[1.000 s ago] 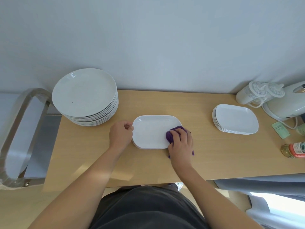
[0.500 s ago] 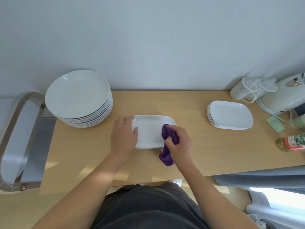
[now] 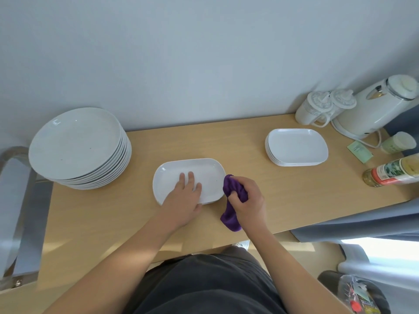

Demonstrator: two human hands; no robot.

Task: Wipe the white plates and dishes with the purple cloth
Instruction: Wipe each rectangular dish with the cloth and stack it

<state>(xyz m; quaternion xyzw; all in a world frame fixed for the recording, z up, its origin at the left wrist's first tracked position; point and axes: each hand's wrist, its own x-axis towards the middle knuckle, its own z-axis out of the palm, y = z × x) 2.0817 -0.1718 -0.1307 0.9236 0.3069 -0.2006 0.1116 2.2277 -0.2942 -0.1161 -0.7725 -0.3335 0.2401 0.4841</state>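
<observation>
The left hand (image 3: 183, 200) is lying flat on the white oblong dish (image 3: 204, 171) near the middle of the pale wooden worktop (image 3: 272, 189), its fingers straight and pressing down. The right hand (image 3: 248, 201) is gripping the bunched purple cloth (image 3: 230, 219) with curled fingers just beside the dish's right end, one tail hanging towards the worktop's near edge. A stack of round white plates (image 3: 74, 141), roughly ten rims showing, is sitting at the left end. A stack of about five white oblong dishes (image 3: 297, 146) is sitting towards the right end. At the back right corner two white lidded cups (image 3: 313, 109) are standing beside one white kettle (image 3: 376, 109). One bottle (image 3: 390, 171) is lying at the right edge, its red label's writing too small to read.
</observation>
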